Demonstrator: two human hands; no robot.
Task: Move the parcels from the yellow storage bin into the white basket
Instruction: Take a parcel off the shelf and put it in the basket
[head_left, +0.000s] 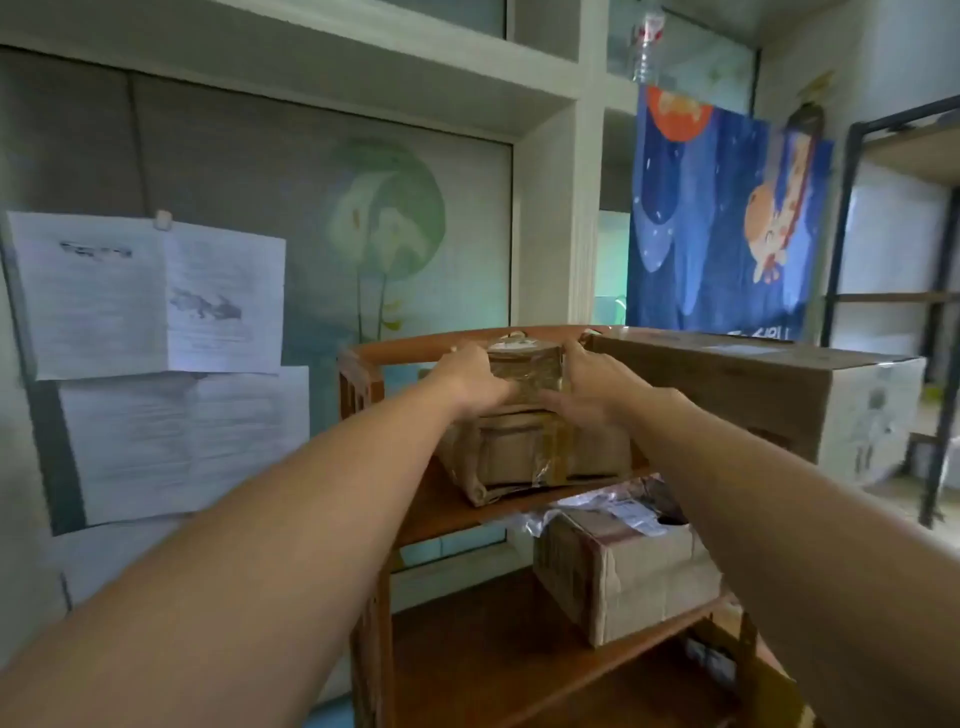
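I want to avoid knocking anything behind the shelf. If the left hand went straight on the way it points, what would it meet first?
The left hand, gripping the small taped parcel, points forward. It would probably meet the wooden shelf's curved back rail first, then the wall panel behind; depth is unclear.

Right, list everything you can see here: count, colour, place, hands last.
small parcel: one, brown, taped, on top of the flat parcel
flat parcel: one, brown, taped, on the rack's top shelf
large box: one, brown, right of the stacked parcels
lower box: one, brown with a white label, on the rack's middle shelf
wooden rack: one, reddish brown, centre
papers: several white sheets, on the left wall
poster: one, blue with an orange cartoon, upper right
metal shelf: one, black, far right
left hand: grips the small parcel's left side
right hand: grips its right side
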